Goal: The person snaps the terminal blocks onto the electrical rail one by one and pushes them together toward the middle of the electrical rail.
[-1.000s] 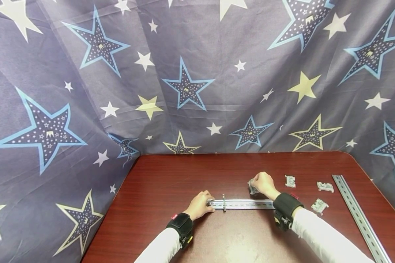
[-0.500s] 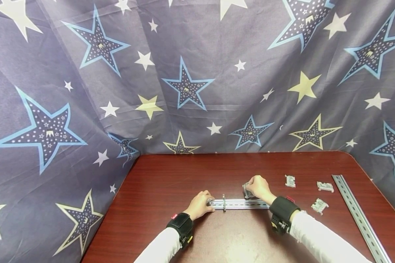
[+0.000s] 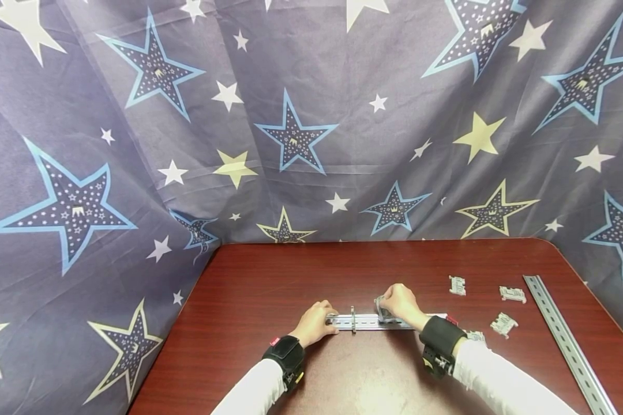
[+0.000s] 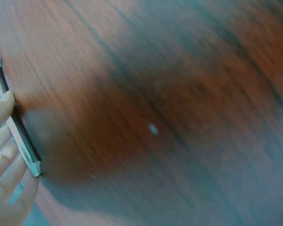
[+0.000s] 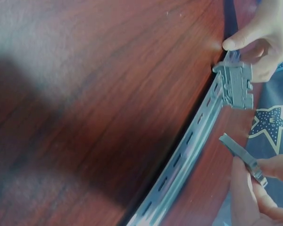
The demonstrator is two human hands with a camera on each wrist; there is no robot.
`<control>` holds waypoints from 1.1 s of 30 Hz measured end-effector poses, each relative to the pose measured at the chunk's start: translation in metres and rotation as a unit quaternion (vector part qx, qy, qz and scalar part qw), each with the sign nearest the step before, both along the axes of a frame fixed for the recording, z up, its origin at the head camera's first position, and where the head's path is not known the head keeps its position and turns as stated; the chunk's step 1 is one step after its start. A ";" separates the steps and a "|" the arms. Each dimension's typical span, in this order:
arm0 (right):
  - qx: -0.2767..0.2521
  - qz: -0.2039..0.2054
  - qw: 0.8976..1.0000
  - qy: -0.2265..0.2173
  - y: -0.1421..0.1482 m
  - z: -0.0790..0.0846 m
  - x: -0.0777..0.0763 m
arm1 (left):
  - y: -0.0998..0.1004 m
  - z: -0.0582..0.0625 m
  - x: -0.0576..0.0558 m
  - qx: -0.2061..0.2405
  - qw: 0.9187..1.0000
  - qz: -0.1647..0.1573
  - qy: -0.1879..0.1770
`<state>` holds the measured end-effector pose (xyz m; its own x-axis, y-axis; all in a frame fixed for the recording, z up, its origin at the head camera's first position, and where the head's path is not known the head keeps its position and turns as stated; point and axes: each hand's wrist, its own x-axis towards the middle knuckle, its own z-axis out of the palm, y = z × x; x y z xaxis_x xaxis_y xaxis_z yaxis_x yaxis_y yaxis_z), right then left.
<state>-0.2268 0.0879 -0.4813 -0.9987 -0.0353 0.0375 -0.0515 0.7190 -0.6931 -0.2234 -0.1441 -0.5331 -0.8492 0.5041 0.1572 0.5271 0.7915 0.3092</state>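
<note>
A slotted metal DIN rail (image 3: pixel 366 324) lies crosswise on the table. My left hand (image 3: pixel 314 324) grips its left end, thumb on the near edge and fingers on the far side in the left wrist view. A grey terminal block (image 5: pixel 236 84) sits upright across the rail, just right of that hand. My right hand (image 3: pixel 402 304) pinches a second grey terminal block (image 5: pixel 245 159) between thumb and fingers. In the right wrist view this block is tilted and just off the rail's far side; the head view cannot show whether it touches.
Several loose terminal blocks lie on the right, among them one at the back (image 3: pixel 457 285) and one by the right wrist (image 3: pixel 476 336). A longer slotted rail (image 3: pixel 568 340) runs along the table's right side. A star-patterned curtain (image 3: pixel 311 144) hangs behind the table (image 3: pixel 270 271).
My right hand has moved left and nearer, bringing its terminal block over to the rail. A loose block by the right wrist has come into sight. The left hand stays put.
</note>
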 end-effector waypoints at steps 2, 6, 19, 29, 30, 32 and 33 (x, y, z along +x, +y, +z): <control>-0.004 0.000 1.000 -0.003 -0.002 -0.001 0.002 | 0.000 -0.001 0.000 -0.001 1.000 -0.002 0.003; -0.012 -0.002 1.000 -0.009 -0.006 -0.004 0.004 | 0.000 -0.001 0.000 0.003 1.000 -0.002 0.004; -0.005 -0.002 1.000 -0.012 -0.017 -0.013 0.010 | -0.001 -0.004 -0.001 0.002 1.000 -0.001 0.005; -0.012 -0.004 1.000 -0.010 -0.019 -0.018 0.012 | 0.000 -0.003 0.000 0.005 1.000 0.002 0.003; -0.011 -0.004 1.000 -0.010 -0.020 -0.019 0.013 | 0.000 -0.002 0.000 0.005 1.000 0.002 0.003; -0.009 -0.004 1.000 -0.009 -0.021 -0.020 0.013 | 0.000 -0.002 0.001 0.005 1.000 -0.002 0.006; -0.009 -0.004 1.000 -0.007 -0.021 -0.021 0.013 | 0.000 -0.001 0.001 0.006 1.000 -0.003 0.008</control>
